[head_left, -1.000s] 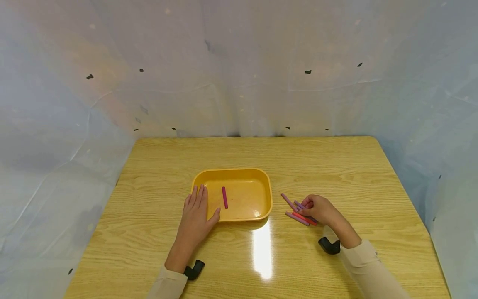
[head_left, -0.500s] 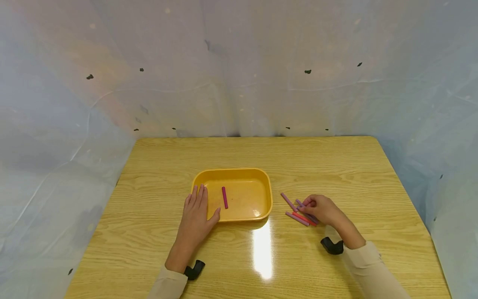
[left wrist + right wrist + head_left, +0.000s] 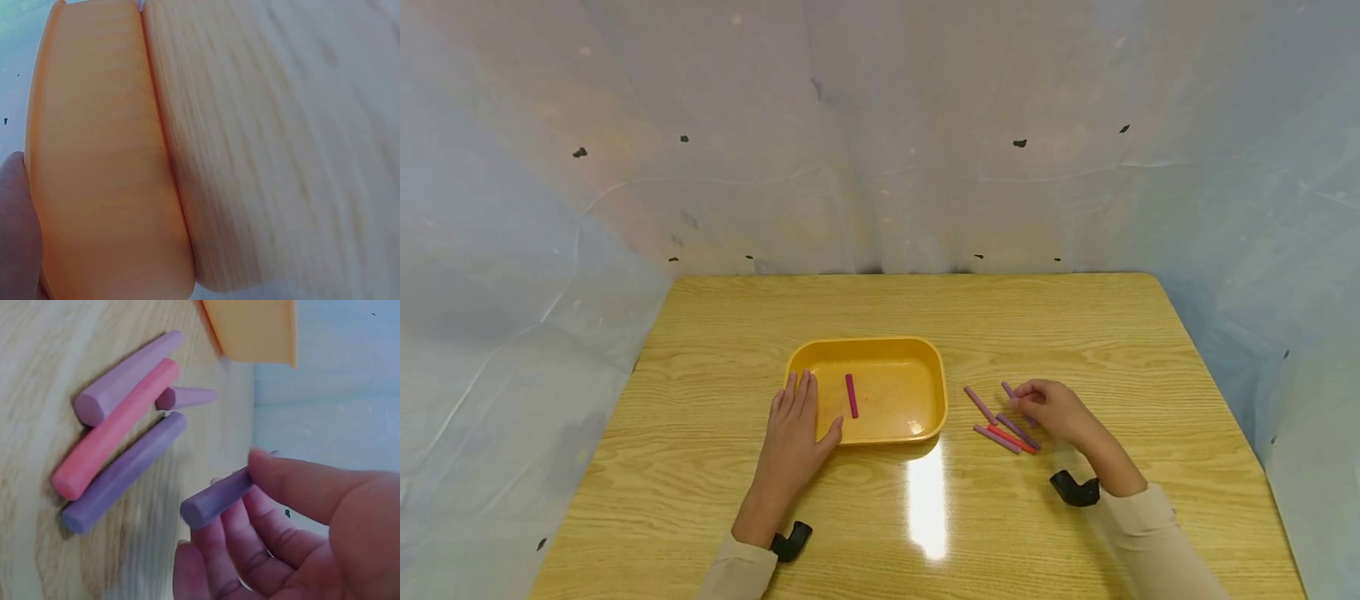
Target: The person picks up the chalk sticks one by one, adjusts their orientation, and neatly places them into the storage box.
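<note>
- Far left, I see the wooden table (image 3: 700,400) reaching well past the left hand (image 3: 793,429), whose straight fingers rest over the left rim of the yellow tray (image 3: 898,408).
- Inside that tray lies one magenta stick (image 3: 852,397), slightly left of centre, with bare floor to its right.
- A narrow strip of wood separates tray from loose sticks: a far mauve stick (image 3: 981,405), near mauve stick (image 3: 997,439), red stick (image 3: 1012,440) and dark purple stick (image 3: 1018,432).
- The right hand (image 3: 1063,412) pinches a purple stick (image 3: 215,501) between thumb and fingers, well short of the table's right edge.
</note>
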Motion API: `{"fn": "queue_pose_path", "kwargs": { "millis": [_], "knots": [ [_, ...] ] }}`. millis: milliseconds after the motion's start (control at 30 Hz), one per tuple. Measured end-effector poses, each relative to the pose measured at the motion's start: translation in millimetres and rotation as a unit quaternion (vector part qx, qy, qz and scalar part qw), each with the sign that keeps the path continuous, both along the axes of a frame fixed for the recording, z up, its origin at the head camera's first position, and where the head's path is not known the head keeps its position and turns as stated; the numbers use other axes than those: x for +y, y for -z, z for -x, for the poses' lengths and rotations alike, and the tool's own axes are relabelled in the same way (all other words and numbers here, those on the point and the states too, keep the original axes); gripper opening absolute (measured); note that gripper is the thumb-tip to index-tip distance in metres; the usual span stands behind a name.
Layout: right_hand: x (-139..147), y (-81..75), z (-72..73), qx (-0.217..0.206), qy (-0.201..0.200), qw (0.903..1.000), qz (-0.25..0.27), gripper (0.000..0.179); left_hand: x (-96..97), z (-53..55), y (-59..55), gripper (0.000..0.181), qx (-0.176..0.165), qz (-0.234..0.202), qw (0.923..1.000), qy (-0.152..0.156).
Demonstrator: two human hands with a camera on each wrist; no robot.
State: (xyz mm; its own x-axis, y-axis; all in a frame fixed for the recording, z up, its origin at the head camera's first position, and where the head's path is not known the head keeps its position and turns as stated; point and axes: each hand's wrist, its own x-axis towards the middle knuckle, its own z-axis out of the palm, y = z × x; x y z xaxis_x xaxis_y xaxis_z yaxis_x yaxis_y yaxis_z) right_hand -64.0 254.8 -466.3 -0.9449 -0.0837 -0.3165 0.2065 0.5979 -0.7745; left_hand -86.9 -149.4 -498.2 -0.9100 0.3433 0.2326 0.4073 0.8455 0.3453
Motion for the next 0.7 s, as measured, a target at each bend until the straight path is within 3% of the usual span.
{"fn": "queue_pose_path", "kwargs": {
  "millis": [367,700],
  "knots": [
    [-1.0,-7.2,0.5,-0.007,0.03,0.9915,0.126,0.043,-0.5,0.5,1.2,0.08,0.006,0.004,1.0,0.0],
    [-4.5,-8.4,2.6,-0.022,0.022,0.9789,0.202,0.053,-0.2,0.4,0.7,0.08,0.006,0.004,1.0,0.0]
  ]
}}
